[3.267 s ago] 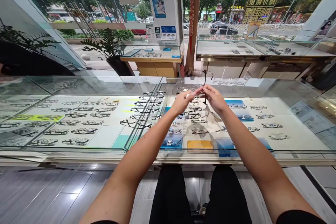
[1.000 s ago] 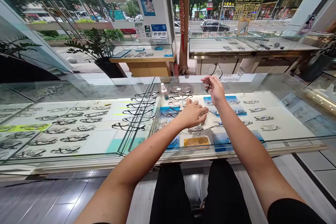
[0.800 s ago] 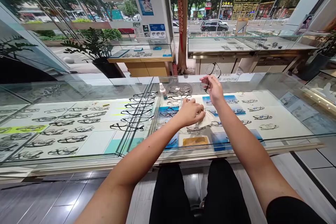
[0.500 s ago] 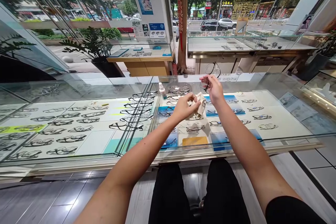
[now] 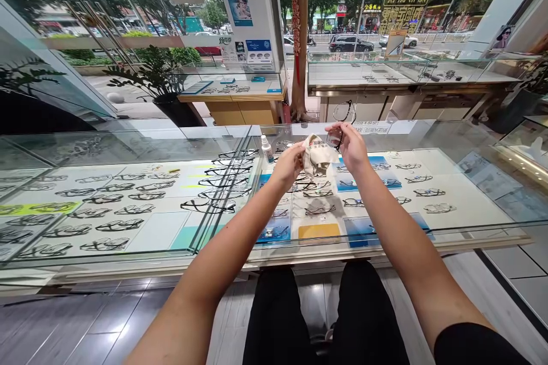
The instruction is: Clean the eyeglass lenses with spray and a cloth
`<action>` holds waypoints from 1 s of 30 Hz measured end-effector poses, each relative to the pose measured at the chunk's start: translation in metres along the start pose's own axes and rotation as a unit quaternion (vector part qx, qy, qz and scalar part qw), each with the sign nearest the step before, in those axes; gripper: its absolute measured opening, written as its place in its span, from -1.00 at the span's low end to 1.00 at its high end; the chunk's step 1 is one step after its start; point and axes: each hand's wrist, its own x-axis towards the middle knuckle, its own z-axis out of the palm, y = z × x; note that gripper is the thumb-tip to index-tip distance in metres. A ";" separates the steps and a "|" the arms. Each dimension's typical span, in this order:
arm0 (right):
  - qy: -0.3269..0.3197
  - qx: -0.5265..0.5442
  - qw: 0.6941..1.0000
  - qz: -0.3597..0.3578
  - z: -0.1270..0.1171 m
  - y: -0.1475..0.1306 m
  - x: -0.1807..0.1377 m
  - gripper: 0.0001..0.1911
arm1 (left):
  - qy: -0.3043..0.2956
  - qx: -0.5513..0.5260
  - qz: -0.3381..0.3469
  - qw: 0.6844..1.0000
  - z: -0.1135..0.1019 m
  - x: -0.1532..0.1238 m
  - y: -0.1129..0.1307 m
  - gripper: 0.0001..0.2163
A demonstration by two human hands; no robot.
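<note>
My left hand (image 5: 289,166) pinches a cream lens cloth (image 5: 319,158) with printed lettering, which hangs spread out over the glass counter. To its right, my right hand (image 5: 351,148) grips a pair of dark-rimmed eyeglasses (image 5: 341,132) held on end, one lens above the fingers and the other at the fingertips beside the cloth. The cloth's right edge lies close to the lower lens; whether they touch I cannot tell. A small white spray bottle (image 5: 266,149) stands on the counter just beyond my left hand.
Under the glass top of the display counter (image 5: 158,228) lie rows of eyeglasses, blue cards and a yellow card (image 5: 319,232). Several frames (image 5: 225,182) form a column left of my hands. Farther off stand another display case (image 5: 359,71), a post and a potted plant (image 5: 158,77).
My left hand has shifted left and the bunched cloth is now spread open, its lettering showing. The eyeglasses in my right hand have turned slightly and sit a little lower.
</note>
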 end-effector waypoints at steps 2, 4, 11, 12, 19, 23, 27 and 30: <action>-0.014 0.012 1.000 0.001 0.001 -0.003 -0.002 -0.59 | 0.009 -0.044 -0.006 0.999 0.000 0.001 0.003 -0.78; -0.033 0.022 0.999 0.007 0.002 -0.006 -0.004 -0.60 | 0.007 -0.068 -0.016 0.998 0.001 0.001 0.005 -0.82; -0.057 0.001 0.998 0.033 0.007 -0.015 -0.009 -0.64 | 0.001 -0.023 -0.034 0.999 -0.005 -0.002 0.006 -0.59; -0.061 0.000 0.998 0.035 0.007 -0.015 -0.009 -0.64 | 0.002 -0.014 -0.029 0.999 -0.006 -0.002 0.006 -0.57; -0.120 0.020 0.990 0.070 0.009 -0.018 -0.014 -0.67 | 0.032 -0.051 -0.022 0.998 -0.002 0.002 0.009 -0.79; -0.154 0.034 0.984 0.082 0.012 -0.021 -0.018 -0.68 | 0.026 -0.083 -0.015 0.996 0.000 0.004 0.010 -0.83; -0.167 0.026 0.982 0.079 0.013 -0.023 -0.019 -0.66 | 0.027 -0.105 -0.021 0.994 -0.002 0.007 0.009 -0.82; -0.152 0.029 0.985 0.072 0.013 -0.024 -0.018 -0.66 | 0.050 -0.111 -0.020 0.992 -0.004 0.009 0.007 -0.80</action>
